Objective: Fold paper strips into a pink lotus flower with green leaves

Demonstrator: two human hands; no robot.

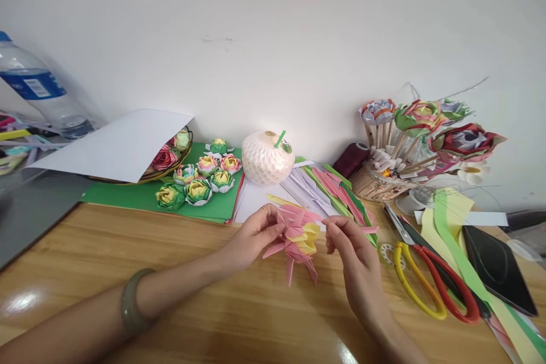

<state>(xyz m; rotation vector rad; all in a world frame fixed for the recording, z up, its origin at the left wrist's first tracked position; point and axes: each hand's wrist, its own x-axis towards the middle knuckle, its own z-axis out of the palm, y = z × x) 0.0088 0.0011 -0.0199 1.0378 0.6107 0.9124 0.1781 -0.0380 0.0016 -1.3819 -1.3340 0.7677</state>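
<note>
A pink and yellow folded-paper flower is held up over the wooden table, its pink points sticking out and yellow petals facing right. My left hand pinches it from the left side between thumb and fingers. On the other side, my right hand has thumb and fingertips closed at the tip of a pink paper piece that reaches right from the flower. Just behind are folded paper strips in pink, green and white. Several finished paper flowers sit on green paper to the left.
Scissors with red and yellow handles lie right of my right hand, beside a dark phone-like slab. A basket of stemmed paper flowers stands behind. A white textured round container stands against the wall; a water bottle is far left.
</note>
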